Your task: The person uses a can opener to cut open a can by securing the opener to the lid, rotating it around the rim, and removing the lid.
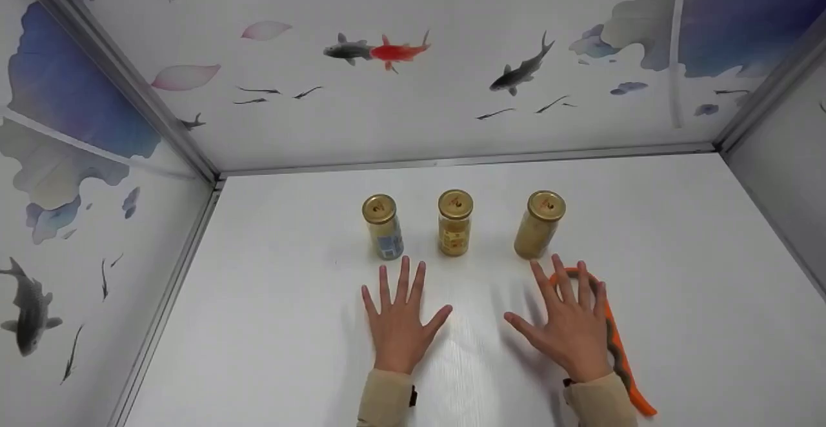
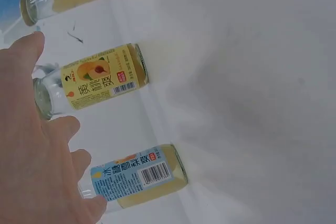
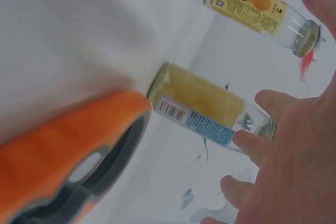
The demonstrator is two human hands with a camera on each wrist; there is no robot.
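Three glass jars of fruit with gold lids stand upright in a row: a blue-labelled left jar (image 1: 390, 243), a yellow-labelled middle jar (image 1: 455, 237) with peaches pictured on it, and a right jar (image 1: 534, 237). In the right wrist view, the right jar (image 3: 197, 98) shows part of a blue label. My left hand (image 1: 400, 333) has its fingers spread wide, just in front of the left jar. Also spread, my right hand (image 1: 574, 337) is in front of the right jar. It overlaps a long orange tool (image 1: 621, 346) with a grey wavy inner edge. Neither hand holds anything.
The jars and tool lie on a white table (image 1: 258, 324). Behind it rises a white back panel (image 1: 439, 111) printed with fish and petals, with a metal strip along its foot. Side panels (image 1: 77, 272) close in the left and right.
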